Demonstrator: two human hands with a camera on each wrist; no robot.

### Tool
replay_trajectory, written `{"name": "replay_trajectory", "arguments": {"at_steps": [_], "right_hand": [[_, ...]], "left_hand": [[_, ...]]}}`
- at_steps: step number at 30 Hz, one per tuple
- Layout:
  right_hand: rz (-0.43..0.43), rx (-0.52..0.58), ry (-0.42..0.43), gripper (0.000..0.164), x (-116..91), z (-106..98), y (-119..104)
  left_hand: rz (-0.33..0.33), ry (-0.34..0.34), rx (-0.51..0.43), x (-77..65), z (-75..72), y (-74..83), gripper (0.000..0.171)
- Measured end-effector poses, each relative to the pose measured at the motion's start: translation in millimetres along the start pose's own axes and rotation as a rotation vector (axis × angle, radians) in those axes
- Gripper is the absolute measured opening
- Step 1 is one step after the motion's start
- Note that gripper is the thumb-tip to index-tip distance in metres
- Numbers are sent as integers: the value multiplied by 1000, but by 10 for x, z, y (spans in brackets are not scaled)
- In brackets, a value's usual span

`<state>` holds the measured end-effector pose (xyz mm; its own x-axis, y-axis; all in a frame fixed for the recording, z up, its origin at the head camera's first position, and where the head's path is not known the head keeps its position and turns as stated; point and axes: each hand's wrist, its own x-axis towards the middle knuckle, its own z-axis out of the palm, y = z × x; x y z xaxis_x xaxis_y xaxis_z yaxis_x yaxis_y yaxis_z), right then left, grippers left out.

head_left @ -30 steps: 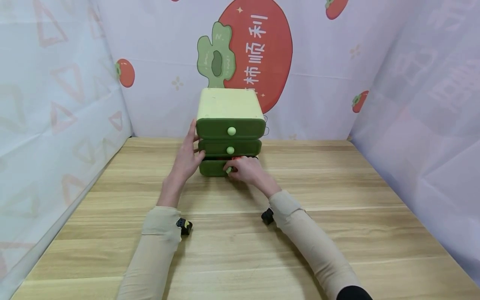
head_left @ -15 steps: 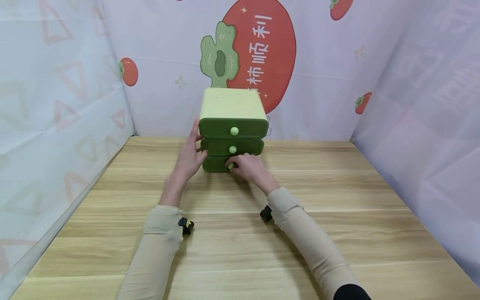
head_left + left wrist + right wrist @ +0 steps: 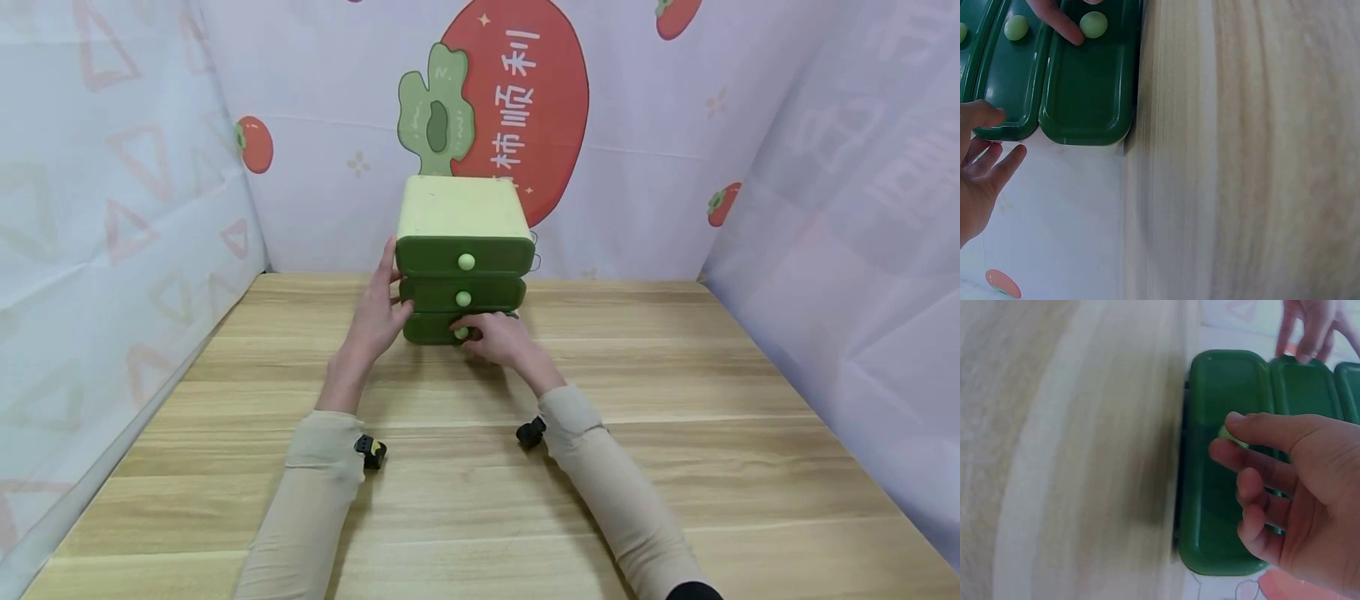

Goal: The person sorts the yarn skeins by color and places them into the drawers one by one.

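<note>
A small cabinet point(image 3: 463, 207) with a pale yellow-green body and three dark green drawers stands at the back of the table. My left hand point(image 3: 372, 315) lies along its left side, fingers extended and the thumb point(image 3: 985, 115) over the front edge of the middle drawer. At the bottom drawer point(image 3: 427, 328), which sits nearly flush under the others, my right hand point(image 3: 501, 337) has thumb and index finger around the round pale green knob point(image 3: 1094, 25). Its other fingers curl loosely in the right wrist view. The thumb partly hides the knob there.
A wooden table point(image 3: 465, 500) spreads out in front of the cabinet. Behind it hangs a white cloth backdrop point(image 3: 322, 217) with persimmon prints, and more cloth point(image 3: 847, 250) borders the sides. Small black wrist cameras point(image 3: 371, 452) sit at both cuffs.
The bottom drawer has gone from slightly pulled out to pushed in, with my right hand at its knob. The right fingers now sit looser around the knob. My left hand stays at the cabinet's side.
</note>
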<state>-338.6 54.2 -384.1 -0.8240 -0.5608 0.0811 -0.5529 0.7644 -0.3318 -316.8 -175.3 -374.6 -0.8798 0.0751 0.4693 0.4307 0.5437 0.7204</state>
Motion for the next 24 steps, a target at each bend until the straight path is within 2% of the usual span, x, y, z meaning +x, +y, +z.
{"name": "replay_trajectory", "arguments": {"at_steps": [4,8,14,18,21,24], "right_hand": [[24,124,17,28,-63,-130,67],[59,233,-6,27,-144,-337,162],[72,357,6,29,-301,-592,349],[91,399,88,31,-380,-703,543],[115,386,181,35,-446,-754,702],[118,361,236,38,-504,-775,843]], "left_hand": [[1,2,-2,7,3,1,103],[7,2,1,19,-1,0,102],[-8,-19,4,8,-37,1,101],[-17,3,21,-21,-89,-15,98],[-1,46,97,-45,-145,-38,92],[38,118,196,-57,-239,-63,82]]}}
